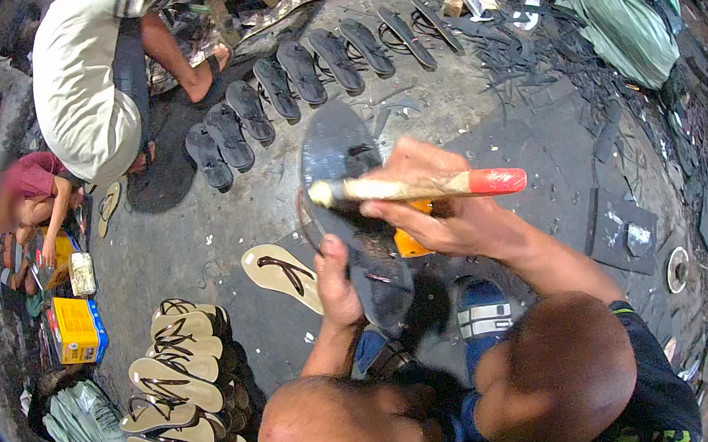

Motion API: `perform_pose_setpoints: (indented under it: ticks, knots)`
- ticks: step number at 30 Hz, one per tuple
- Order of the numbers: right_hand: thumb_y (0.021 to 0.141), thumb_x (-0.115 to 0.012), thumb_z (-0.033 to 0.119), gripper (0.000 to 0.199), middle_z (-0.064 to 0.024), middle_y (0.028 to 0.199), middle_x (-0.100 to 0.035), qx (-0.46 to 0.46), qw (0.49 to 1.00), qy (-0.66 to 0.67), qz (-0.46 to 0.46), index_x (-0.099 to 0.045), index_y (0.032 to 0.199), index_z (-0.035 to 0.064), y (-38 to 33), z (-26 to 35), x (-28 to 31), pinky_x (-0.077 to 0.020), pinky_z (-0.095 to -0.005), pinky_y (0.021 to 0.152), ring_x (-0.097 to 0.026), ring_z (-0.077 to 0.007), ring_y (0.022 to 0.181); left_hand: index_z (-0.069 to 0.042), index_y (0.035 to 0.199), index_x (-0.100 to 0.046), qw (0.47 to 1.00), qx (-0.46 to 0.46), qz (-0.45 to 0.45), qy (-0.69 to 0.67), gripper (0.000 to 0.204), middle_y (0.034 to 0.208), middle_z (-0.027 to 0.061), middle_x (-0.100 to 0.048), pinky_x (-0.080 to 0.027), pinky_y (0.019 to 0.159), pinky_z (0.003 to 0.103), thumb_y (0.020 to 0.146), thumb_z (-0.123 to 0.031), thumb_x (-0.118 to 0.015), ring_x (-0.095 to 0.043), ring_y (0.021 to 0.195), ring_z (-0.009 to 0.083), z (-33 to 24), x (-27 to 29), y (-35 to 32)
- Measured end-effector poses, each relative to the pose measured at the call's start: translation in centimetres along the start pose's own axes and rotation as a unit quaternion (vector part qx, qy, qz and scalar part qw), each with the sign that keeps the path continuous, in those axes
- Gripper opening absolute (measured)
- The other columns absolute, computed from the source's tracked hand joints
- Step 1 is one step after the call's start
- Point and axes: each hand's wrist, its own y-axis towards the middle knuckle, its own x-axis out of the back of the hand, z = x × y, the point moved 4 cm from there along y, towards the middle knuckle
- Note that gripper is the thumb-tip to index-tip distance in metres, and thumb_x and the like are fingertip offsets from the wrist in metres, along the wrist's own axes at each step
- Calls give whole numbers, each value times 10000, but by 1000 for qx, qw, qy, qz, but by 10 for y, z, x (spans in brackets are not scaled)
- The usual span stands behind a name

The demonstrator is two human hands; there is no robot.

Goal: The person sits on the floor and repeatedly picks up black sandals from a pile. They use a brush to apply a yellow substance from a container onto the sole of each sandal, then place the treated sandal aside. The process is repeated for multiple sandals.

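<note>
Your left hand [335, 280] pinches the dark sole [353, 212] at frame centre — keep it steady while your right hand [435, 209], fingers wrapped round the wooden handle [422, 186], works

Tool head hidden: the wooden handle [404, 187] with the red end runs under the right hand [435, 209], and what sits at its pale left tip is too small to tell. The orange object [412, 241] is mostly covered by that hand and the dark sole [353, 212], whose near end drops out of sight between the knees; left hand [336, 283] covers part of its left edge. Far left, the seated person [22, 202] is blurred, the person in the pale shirt [89, 68] is cut off by the top edge, and the stack of tan sandals [182, 384] runs out at the near rim.
</note>
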Motion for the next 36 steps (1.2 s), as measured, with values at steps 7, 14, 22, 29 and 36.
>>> perform_pose_setpoints:
  ticks: [7,14,22,29,36]
  knots:
    - [892,-720,66,121,-34,857,-586,-126,971,5,-205,-675,983,0,-3,-17,16,-451,-266,687,-561,-120,787,-18,1414,-408,1000,-5,4,-27,715,1249,174,-606,-527,946,441,997,-598,-384,-637,1085,309,-3,-6,-2]
    - [895,-721,81,144,-32,899,-602,-142,980,-7,-142,-684,1009,1,-15,-6,7,-460,-277,709,-575,-116,816,-41,1359,-464,996,24,20,85,633,1227,146,-619,-534,899,418,1017,-565,-371,-653,1007,246,-6,-3,-6]
    - [846,-734,169,203,-88,841,-632,-2,997,19,80,-718,1028,83,-57,-5,-31,-475,-404,640,-601,-271,749,-49,1358,-491,987,-25,-88,-130,659,1231,107,-622,-499,972,422,998,-594,-404,-622,1092,241,-31,-3,22]
    - [922,-678,208,285,-124,1106,-651,-281,959,0,-19,-681,1150,37,-88,-27,2,-501,-346,864,-622,-223,981,-72,1305,-548,967,-150,-147,-142,478,1175,69,-650,-522,894,356,1005,-443,-527,-641,1025,207,-62,40,47]
    - [1031,-523,274,484,-155,1140,-662,-483,811,315,-99,-382,1462,104,-96,-70,-5,-537,-325,883,-691,-221,974,-34,1366,-491,965,-216,-146,-39,454,1144,25,-635,-484,917,294,980,-236,-617,-605,1035,130,-33,13,59]
